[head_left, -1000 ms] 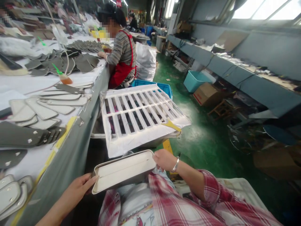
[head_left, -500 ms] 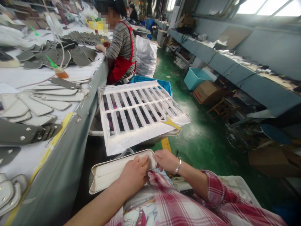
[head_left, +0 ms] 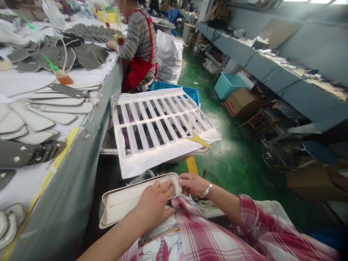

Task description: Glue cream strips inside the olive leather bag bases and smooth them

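Observation:
A long cream-white bag piece (head_left: pixel 123 203), trough-like with a raised rim and a rounded right end, lies tilted in front of my lap. My left hand (head_left: pixel 156 197) rests on its right half, fingers stretched along the inside and the thumb spread apart below the near rim. At the rounded end, my right hand (head_left: pixel 191 184) has its fingers closed in a pinch on the rim; the fingertips are partly hidden. Just beyond is a white slatted rack (head_left: pixel 170 150), with a yellow flat tool (head_left: pixel 199 140) on its near right corner.
Left, a cloth-covered table (head_left: pixel 78 159) bears white panels (head_left: pixel 40 117), grey panels (head_left: pixel 24 152) and a glue bottle (head_left: pixel 63 76). A co-worker in a red apron (head_left: pixel 138 74) works at it. Right stand a turquoise bin (head_left: pixel 228 85), cardboard box (head_left: pixel 240 101) and long bench (head_left: pixel 272 78).
The view has shifted slightly. My left thumb now shows, spread below the piece's rim, and the right hand's fingers have moved slightly at the rounded end.

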`<act>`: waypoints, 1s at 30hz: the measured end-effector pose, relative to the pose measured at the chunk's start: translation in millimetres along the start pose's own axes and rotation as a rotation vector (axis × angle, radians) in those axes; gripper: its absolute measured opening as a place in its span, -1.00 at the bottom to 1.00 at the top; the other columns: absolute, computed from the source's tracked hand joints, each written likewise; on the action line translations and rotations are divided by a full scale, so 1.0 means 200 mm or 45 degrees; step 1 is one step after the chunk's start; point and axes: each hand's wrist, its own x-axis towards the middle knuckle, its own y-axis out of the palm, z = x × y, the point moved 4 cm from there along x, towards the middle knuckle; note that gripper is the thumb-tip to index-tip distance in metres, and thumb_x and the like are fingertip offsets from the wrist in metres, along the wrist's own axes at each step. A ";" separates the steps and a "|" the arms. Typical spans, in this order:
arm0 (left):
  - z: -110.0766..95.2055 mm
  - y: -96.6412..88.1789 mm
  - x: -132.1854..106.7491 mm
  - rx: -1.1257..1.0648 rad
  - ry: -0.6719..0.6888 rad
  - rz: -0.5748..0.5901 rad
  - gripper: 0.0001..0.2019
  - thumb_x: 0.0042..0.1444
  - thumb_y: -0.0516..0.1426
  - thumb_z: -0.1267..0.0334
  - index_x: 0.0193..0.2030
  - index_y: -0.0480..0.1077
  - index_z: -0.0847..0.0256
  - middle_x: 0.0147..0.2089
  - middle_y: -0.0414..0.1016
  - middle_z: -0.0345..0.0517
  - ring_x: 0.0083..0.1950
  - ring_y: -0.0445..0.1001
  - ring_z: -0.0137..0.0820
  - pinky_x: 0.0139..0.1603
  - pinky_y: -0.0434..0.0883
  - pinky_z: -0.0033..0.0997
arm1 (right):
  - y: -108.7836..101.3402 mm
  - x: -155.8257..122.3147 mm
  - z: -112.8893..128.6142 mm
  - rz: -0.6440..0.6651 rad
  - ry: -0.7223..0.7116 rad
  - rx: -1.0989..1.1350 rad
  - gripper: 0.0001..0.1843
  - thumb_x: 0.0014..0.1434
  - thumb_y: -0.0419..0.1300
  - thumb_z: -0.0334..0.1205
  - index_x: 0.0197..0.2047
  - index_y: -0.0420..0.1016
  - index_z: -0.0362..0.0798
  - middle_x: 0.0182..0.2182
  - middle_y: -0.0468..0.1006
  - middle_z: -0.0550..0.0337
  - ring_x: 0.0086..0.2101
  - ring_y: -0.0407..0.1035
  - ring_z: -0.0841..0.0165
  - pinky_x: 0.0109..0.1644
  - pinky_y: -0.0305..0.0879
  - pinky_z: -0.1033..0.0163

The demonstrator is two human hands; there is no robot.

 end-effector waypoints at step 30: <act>0.70 0.09 -0.72 -1.471 -0.778 -0.514 -0.66 0.01 0.10 0.01 -0.47 0.04 0.18 -0.54 0.05 -0.40 -0.54 0.09 -0.57 -0.53 0.13 -0.58 | 0.05 0.01 0.08 0.048 0.377 -0.291 -0.65 0.03 0.17 0.01 -0.46 0.18 -0.09 -0.65 0.42 0.27 -0.68 0.34 0.48 -0.68 0.22 0.46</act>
